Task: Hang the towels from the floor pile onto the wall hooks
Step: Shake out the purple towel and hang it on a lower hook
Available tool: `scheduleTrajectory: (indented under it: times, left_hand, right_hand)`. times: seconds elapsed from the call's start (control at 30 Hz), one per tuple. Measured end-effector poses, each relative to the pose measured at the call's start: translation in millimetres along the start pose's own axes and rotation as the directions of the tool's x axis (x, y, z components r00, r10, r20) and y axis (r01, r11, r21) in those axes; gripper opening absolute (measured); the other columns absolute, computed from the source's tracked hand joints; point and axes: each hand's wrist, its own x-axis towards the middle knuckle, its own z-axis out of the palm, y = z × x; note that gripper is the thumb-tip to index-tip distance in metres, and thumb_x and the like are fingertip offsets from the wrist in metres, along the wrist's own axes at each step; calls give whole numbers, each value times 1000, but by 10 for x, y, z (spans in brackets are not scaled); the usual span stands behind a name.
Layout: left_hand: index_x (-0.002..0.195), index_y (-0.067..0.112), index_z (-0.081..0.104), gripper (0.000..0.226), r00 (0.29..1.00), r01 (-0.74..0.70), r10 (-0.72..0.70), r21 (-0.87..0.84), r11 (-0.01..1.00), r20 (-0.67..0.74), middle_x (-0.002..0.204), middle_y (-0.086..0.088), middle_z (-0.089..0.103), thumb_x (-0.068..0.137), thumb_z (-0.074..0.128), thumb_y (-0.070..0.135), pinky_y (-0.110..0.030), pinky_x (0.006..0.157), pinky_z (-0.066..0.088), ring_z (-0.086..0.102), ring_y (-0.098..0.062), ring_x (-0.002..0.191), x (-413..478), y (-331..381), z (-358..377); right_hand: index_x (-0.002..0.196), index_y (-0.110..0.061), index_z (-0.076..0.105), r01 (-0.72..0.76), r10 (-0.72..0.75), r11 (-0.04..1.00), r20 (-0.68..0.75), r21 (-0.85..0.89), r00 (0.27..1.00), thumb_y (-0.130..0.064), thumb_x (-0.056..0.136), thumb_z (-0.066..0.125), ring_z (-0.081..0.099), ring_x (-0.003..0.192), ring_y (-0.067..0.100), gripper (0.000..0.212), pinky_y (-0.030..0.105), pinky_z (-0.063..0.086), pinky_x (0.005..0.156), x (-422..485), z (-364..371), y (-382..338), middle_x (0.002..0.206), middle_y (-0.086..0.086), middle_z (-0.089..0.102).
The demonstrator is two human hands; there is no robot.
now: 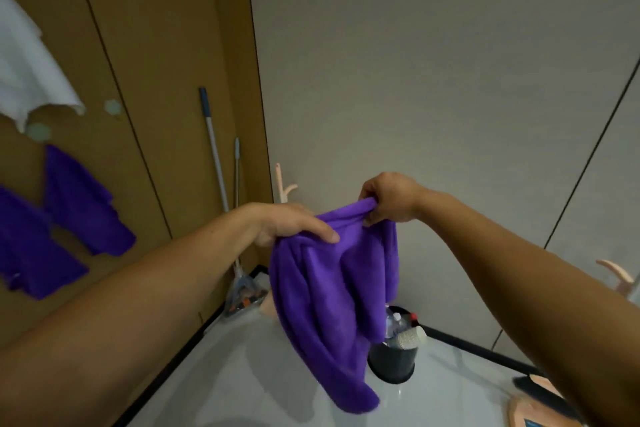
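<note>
L hand [291, 224] fingers grip purple towel [332, 291] top | R hand [389, 198] pinches corner | towel hangs below

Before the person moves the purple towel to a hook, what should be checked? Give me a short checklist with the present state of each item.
1. Left hand holds the purple towel: ok, it grips the upper edge.
2. Right hand holds the towel: ok, it pinches the top corner.
3. Towel off the floor: ok, it hangs free in the air.
4. Towel clear of the black bin: cannot tell, its lower part overlaps the bin in this view.
5. Free hook nearby: ok, the pink hook on the wall is bare.
6. Towel spread for hanging: not ok, it is bunched.
</note>
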Motion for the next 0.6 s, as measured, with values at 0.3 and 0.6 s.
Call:
scheduleTrajectory:
  times: [0.3, 0.6]
  left_hand:
    - [111, 4, 67, 37, 980, -157, 199, -529, 834, 22, 103, -16, 71, 76, 73, 16, -39, 88, 55, 70, -25, 92, -405, -297, 29]
    - [114, 5, 59, 31, 868, -495, 290, -671, 552, -402, 99, -13, 65, 89, 50, 22, -37, 95, 44, 62, -26, 88, -917, -318, -160]
  right_hand:
    - [93, 2, 65, -302, 297, 786, 99, 540, 950, -53, 79, 70, 67, 64, 31, 57, 33, 52, 55, 144, 488, -307, 83, 19, 70]
    - [112, -13, 65, -339, -60, 418, 398, 843, 915, -45, 100, 40, 64, 102, 38, 42, 48, 53, 88, 38, 881, -842, 114, 20, 67]
